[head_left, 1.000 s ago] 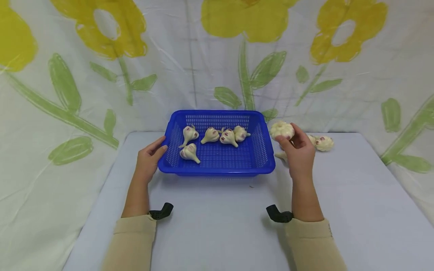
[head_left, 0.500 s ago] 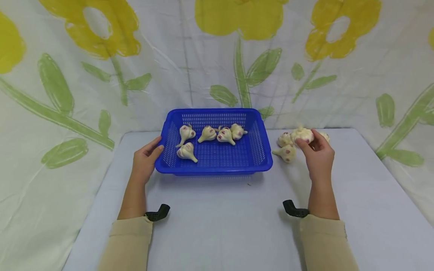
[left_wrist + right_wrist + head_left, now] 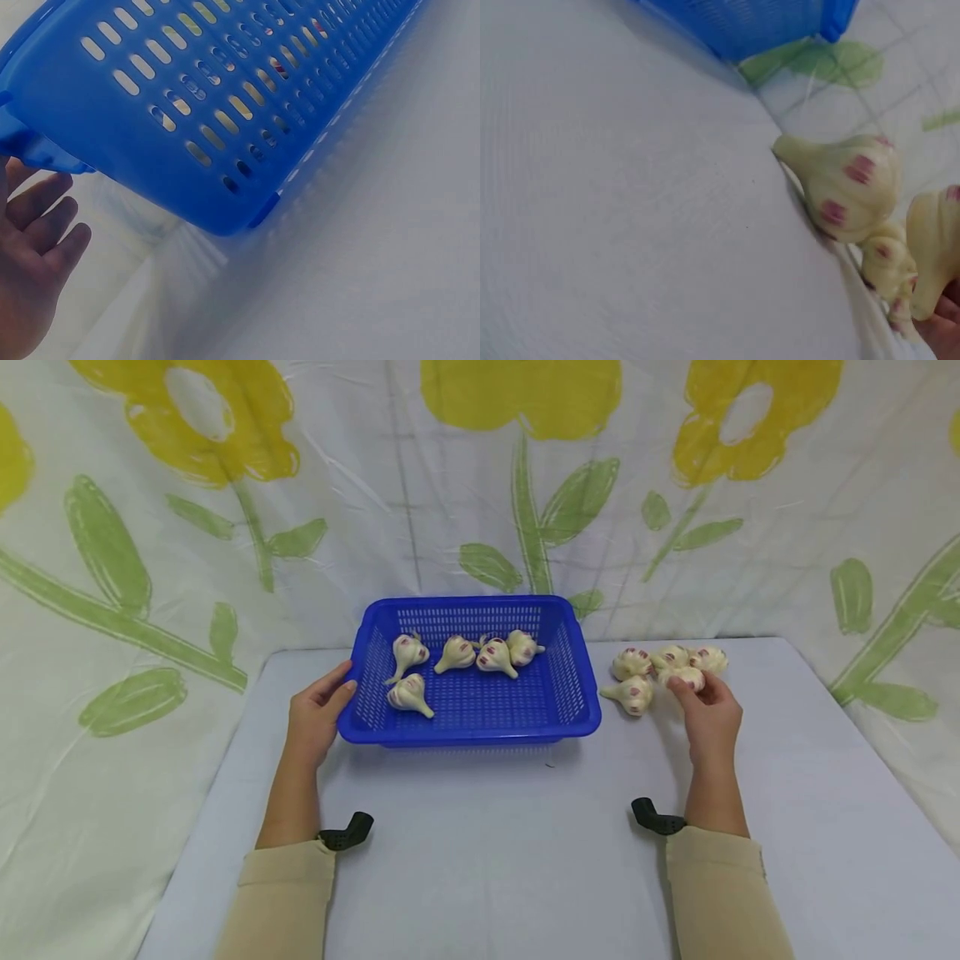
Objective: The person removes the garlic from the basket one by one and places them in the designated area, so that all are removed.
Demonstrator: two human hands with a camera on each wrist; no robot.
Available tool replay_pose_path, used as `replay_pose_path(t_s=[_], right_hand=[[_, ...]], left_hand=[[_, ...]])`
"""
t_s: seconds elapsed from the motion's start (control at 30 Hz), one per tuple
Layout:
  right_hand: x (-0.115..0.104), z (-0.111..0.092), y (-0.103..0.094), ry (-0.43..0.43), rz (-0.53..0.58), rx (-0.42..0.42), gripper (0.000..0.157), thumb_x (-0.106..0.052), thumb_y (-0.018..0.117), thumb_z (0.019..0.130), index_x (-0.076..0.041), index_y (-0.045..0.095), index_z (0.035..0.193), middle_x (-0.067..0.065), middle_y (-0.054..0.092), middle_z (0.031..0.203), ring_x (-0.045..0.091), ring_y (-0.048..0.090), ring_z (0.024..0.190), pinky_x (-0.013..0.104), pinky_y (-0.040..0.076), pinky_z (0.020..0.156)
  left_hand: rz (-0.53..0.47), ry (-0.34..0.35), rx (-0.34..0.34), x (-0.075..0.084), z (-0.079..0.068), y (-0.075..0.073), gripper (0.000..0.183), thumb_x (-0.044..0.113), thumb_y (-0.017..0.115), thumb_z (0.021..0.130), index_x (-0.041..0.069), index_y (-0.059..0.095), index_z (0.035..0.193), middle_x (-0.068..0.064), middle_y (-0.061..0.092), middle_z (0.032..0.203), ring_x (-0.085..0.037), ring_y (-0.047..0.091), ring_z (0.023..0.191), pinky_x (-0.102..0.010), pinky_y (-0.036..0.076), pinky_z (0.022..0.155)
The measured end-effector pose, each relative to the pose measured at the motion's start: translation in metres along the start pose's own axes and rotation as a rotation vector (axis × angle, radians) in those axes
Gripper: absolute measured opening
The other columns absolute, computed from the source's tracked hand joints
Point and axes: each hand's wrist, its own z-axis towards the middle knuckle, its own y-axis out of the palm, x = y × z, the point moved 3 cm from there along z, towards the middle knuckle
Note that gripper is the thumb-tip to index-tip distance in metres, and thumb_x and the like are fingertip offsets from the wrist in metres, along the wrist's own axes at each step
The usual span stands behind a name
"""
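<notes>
My left hand (image 3: 313,718) grips the left rim of a blue plastic basket (image 3: 468,737), thumb near the top edge. In the left wrist view its other fingers (image 3: 45,214) hang loosely below the rim, beside the slotted wall. Several white garlic bulbs with purple streaks lie in the basket, one at its front left (image 3: 410,693). Right of the basket, my right hand (image 3: 712,718) pinches a garlic bulb (image 3: 682,678) low at the front of a small group. The right wrist view shows that held bulb (image 3: 931,247) stem down, with a nearer bulb (image 3: 851,184) beside it.
Other bulbs in the group lie close together on the white table (image 3: 480,852), one with its stem (image 3: 628,695) toward the basket. A flower-printed cloth (image 3: 360,527) hangs behind the table's back edge. A tiny dark scrap (image 3: 550,766) lies before the basket.
My right hand has moved right and down from beside the basket, bringing its garlic bulb to the group on the table. The left hand stays on the basket; the view shifts slightly.
</notes>
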Motion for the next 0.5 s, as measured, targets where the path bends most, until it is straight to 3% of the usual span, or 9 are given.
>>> replay_pose_path(t_s=[0.13, 0.3, 0.37, 0.5], right_hand=[[0.009, 0.004, -0.002, 0.050, 0.015, 0.017, 0.074, -0.040, 0.081, 0.079, -0.015, 0.052, 0.143, -0.003, 0.058, 0.118, 0.006, 0.050, 0.105, 0.010, 0.045, 0.081], [0.016, 0.007, -0.001, 0.097, 0.026, 0.007, 0.077, -0.043, 0.079, 0.080, -0.018, 0.049, 0.146, 0.003, 0.053, 0.135, 0.008, 0.049, 0.115, 0.020, 0.043, 0.104], [0.017, 0.008, 0.000, 0.100, 0.032, 0.006, 0.077, -0.044, 0.079, 0.081, -0.019, 0.048, 0.146, 0.002, 0.053, 0.134, 0.008, 0.049, 0.115, 0.022, 0.043, 0.106], [0.017, 0.009, 0.002, 0.087, 0.027, 0.005, 0.077, -0.042, 0.080, 0.080, -0.019, 0.049, 0.146, -0.003, 0.055, 0.124, 0.006, 0.049, 0.109, 0.012, 0.046, 0.090]], left_hand=[[-0.008, -0.003, -0.005, 0.000, -0.001, 0.000, 0.051, 0.040, 0.062, 0.096, 0.017, 0.056, 0.141, -0.009, 0.055, 0.144, -0.005, 0.060, 0.118, -0.010, 0.049, 0.092], [-0.019, 0.002, -0.006, 0.001, -0.001, 0.001, 0.050, 0.038, 0.063, 0.096, 0.017, 0.056, 0.141, -0.009, 0.055, 0.144, -0.006, 0.060, 0.118, -0.010, 0.049, 0.092], [-0.023, 0.003, -0.007, 0.001, -0.001, 0.001, 0.050, 0.038, 0.062, 0.096, 0.017, 0.056, 0.141, -0.009, 0.055, 0.144, -0.006, 0.060, 0.118, -0.011, 0.049, 0.092], [-0.014, -0.004, -0.002, 0.001, -0.001, 0.000, 0.050, 0.040, 0.062, 0.096, 0.019, 0.056, 0.141, -0.008, 0.055, 0.144, -0.007, 0.060, 0.119, -0.011, 0.049, 0.093]])
